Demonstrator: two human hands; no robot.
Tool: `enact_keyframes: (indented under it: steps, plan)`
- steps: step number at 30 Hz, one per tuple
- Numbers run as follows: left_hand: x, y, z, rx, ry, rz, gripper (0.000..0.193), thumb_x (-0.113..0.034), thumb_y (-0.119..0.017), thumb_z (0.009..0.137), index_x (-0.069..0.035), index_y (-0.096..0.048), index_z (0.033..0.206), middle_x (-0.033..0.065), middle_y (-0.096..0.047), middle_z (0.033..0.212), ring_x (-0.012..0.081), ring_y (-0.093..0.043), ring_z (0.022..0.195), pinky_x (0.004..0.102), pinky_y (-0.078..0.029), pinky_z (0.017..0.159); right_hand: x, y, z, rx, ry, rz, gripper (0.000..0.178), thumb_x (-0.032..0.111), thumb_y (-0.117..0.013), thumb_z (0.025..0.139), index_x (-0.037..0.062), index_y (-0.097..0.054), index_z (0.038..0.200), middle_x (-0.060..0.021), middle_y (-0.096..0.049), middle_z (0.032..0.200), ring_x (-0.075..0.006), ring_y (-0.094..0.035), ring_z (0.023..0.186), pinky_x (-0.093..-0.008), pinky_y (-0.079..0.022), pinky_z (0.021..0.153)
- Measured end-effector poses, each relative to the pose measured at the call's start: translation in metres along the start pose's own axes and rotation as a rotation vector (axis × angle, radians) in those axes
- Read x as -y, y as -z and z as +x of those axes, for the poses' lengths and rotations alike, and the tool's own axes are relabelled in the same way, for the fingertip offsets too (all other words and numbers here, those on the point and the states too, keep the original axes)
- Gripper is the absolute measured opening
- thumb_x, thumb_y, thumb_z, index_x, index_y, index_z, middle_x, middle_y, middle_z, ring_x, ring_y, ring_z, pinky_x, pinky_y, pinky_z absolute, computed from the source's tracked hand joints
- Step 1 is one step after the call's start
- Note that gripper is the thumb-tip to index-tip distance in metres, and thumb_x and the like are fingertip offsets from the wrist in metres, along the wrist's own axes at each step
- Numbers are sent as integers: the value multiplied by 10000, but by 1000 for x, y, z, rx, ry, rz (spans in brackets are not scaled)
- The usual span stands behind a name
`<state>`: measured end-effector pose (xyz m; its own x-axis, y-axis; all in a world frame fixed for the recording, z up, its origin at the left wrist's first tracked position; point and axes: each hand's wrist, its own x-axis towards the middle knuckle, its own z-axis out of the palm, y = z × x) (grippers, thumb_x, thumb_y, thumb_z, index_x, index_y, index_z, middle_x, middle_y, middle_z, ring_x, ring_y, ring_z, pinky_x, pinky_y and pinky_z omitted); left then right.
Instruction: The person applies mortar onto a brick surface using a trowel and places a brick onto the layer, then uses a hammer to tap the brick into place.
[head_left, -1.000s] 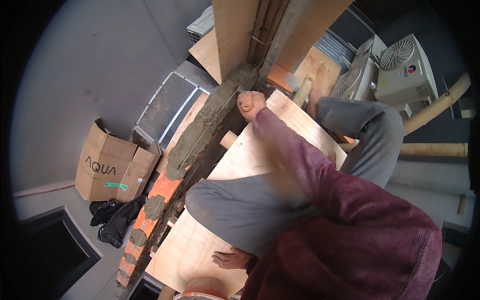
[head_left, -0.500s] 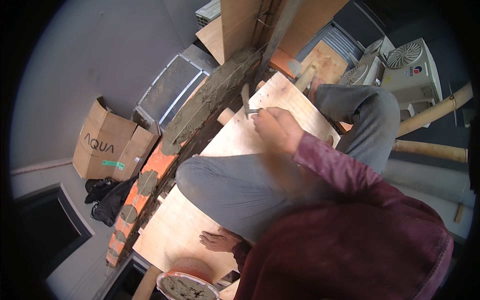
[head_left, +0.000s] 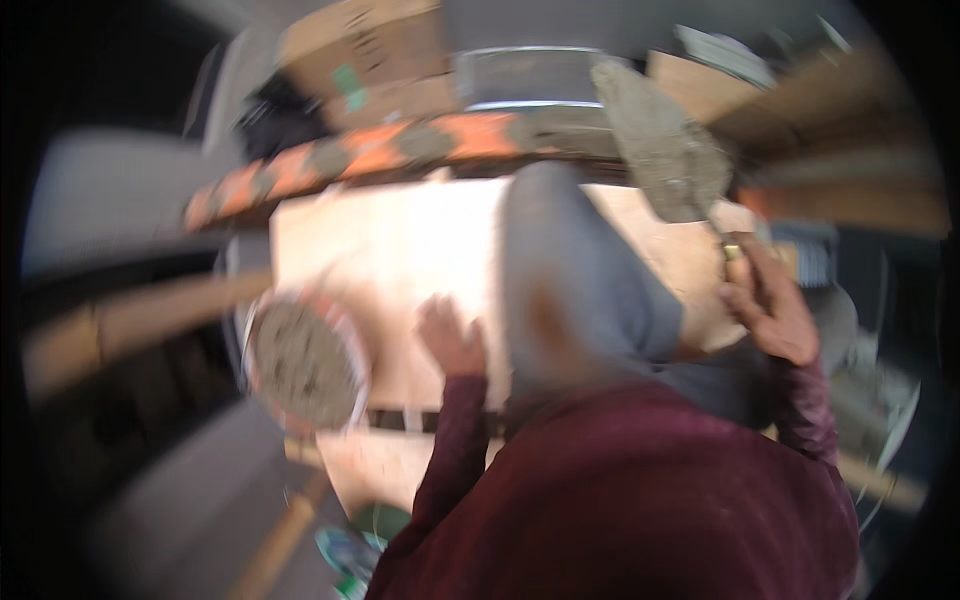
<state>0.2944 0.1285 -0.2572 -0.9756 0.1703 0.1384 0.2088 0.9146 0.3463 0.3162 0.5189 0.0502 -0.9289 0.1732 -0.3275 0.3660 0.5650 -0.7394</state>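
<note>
My right hand is closed round the handle of a trowel. Its pointed blade tilts up to the far left over the right end of a row of orange bricks; grey mortar coats the blade. Patches of mortar dot the bricks, thickening toward the right. My left hand rests with fingers spread on a pale plywood board, holding nothing. Left of it stands a bucket of grey mortar. My bent knee in grey trousers lies between the hands. Motion blurs the view.
Behind the bricks are a cardboard box, a black cloth bundle and a framed panel. Wooden poles cross at the left. Blurred upright boards stand at the far right.
The view has swung, so the brick row now runs across the top. The trowel, seen nearly edge-on before, now shows its broad mortar-covered face. My left hand stays on the board.
</note>
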Motion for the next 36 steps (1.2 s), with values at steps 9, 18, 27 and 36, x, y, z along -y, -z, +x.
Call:
enact_keyframes:
  steps: [9,18,27,36]
  plan:
    - [-16,25,-7,69,104,-168,693,-478,-530,940,-81,-399,1492,170,-338,1562,359,-204,1492,550,-117,1206,240,-154,86,525,1125,-944,255,188,-640,893,0,-575,1052,-184,-669,874,-354,-670,814,-475,-522,697]
    - [-19,21,-2,84,103,-178,806,-612,-453,932,-50,-368,1504,183,-310,1571,357,-172,1498,553,-79,1208,275,-294,136,993,980,-991,264,212,-553,915,-29,-643,975,-251,-679,858,-389,-688,827,-484,-551,742]
    - [-3,30,-17,97,122,-225,807,-602,-485,916,-30,-391,1477,188,-397,1484,359,-275,1434,562,-120,1190,242,-331,142,1376,394,-402,262,287,-616,969,29,-615,921,-9,-544,647,-114,-552,526,-283,-464,494]
    - [-28,17,-7,1,101,-334,796,-522,-628,867,21,-429,1413,312,-405,1429,485,-329,1367,594,-226,1140,159,-227,138,934,824,-34,433,367,-652,949,13,-647,1199,-136,-696,1027,-259,-639,945,-394,-497,904]
